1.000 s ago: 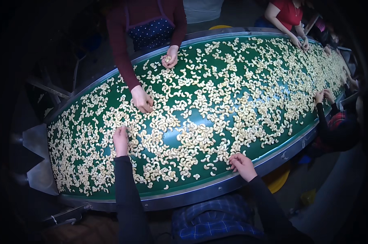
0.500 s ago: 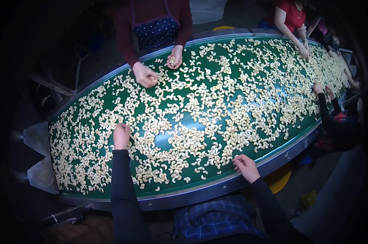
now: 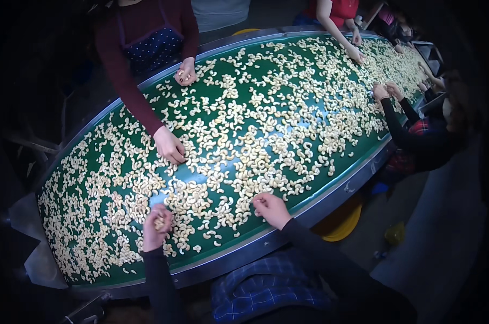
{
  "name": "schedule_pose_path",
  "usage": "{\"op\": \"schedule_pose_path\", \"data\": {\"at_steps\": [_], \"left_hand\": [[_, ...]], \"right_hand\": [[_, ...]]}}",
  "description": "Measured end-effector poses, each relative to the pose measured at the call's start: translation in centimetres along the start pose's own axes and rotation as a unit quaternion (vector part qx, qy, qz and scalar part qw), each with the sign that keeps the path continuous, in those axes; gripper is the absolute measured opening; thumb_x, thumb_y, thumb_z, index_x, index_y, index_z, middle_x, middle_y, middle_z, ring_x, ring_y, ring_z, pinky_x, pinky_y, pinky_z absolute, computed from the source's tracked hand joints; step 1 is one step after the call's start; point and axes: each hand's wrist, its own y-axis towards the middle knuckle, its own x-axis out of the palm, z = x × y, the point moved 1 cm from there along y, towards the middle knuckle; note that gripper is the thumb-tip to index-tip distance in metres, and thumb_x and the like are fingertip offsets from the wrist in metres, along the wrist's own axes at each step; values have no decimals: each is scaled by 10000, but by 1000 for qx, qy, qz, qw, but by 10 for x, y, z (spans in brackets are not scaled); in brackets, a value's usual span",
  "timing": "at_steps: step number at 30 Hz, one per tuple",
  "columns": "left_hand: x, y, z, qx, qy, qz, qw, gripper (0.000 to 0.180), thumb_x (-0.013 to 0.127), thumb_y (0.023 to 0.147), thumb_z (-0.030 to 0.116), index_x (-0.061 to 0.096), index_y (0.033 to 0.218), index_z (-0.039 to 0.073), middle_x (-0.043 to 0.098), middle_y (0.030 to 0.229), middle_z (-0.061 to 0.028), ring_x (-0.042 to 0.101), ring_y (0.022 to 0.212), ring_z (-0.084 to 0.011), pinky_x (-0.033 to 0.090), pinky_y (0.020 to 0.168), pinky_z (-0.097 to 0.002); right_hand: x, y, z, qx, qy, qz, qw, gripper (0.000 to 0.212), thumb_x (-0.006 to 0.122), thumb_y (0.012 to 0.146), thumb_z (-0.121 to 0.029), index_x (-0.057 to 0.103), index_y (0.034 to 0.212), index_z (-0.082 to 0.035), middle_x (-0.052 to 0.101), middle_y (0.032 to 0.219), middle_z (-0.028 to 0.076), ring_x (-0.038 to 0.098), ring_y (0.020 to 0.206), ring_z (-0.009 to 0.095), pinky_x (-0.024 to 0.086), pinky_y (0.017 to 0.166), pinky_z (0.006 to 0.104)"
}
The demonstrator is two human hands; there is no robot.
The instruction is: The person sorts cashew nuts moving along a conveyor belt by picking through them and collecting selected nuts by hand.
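Pale cashew nuts (image 3: 255, 162) lie scattered all over a green conveyor belt (image 3: 192, 256). Over the near left part of the belt, my left hand (image 3: 157, 225) is curled palm-up around several cashews, which show between the fingers. My right hand (image 3: 271, 209) hovers at the near middle of the belt, next to loose nuts. Its thumb and fingertips are pressed together, and whatever may be between them is too small to make out.
A metal rail (image 3: 244, 249) borders the belt. Across from me a co-worker's hand (image 3: 169, 144) reaches far over the belt, while their other hand (image 3: 186, 73) cups nuts. Other people work at the right. Metal chutes (image 3: 43, 267) stand left; a yellow basin (image 3: 341, 220) sits below the rail.
My left hand has drawn back nearer the rail and turned, showing the cashews in it. The right hand is still pinched. A co-worker's hand has reached farther toward me, and the view has shifted.
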Motion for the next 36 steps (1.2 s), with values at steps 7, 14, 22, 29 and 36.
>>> {"op": "schedule_pose_path", "data": {"at_steps": [7,14,22,29,36], "left_hand": [[173,-4,-119,-193,-62,-115,973,386,377,1047,323,580,976,2,619,823,-89,486,550,-88,305,433,-175],[219,9,-140,-191,-131,-49,971,336,444,1032,268,590,890,0,568,778,-70,438,542,-66,276,446,-176],[247,49,-135,-115,1,-20,993,321,433,1044,270,577,900,22,390,640,49,307,476,-41,231,452,-204],[257,53,-140,-84,5,64,994,269,498,1020,244,607,1080,5,526,739,43,413,553,-13,255,449,-155],[283,67,-145,-68,-8,85,994,262,502,1017,247,612,1011,10,517,716,44,429,557,-26,260,454,-161]], "right_hand": [[-32,35,-39,-272,-234,129,925,131,661,881,-137,645,944,-24,559,874,104,607,742,219,515,656,312],[-92,94,-46,-155,-237,12,959,167,716,817,-151,673,895,-10,593,688,78,602,638,215,503,642,318],[-119,126,-41,-113,-152,-38,981,143,660,867,-155,671,863,-12,625,695,12,621,687,114,490,630,256],[-151,117,-40,-95,-170,-89,977,128,701,836,-173,652,885,-65,568,698,15,607,708,128,469,621,289],[-152,123,-47,-160,-296,-114,935,190,707,825,-219,689,951,-78,683,852,69,643,706,194,502,643,311]]}}
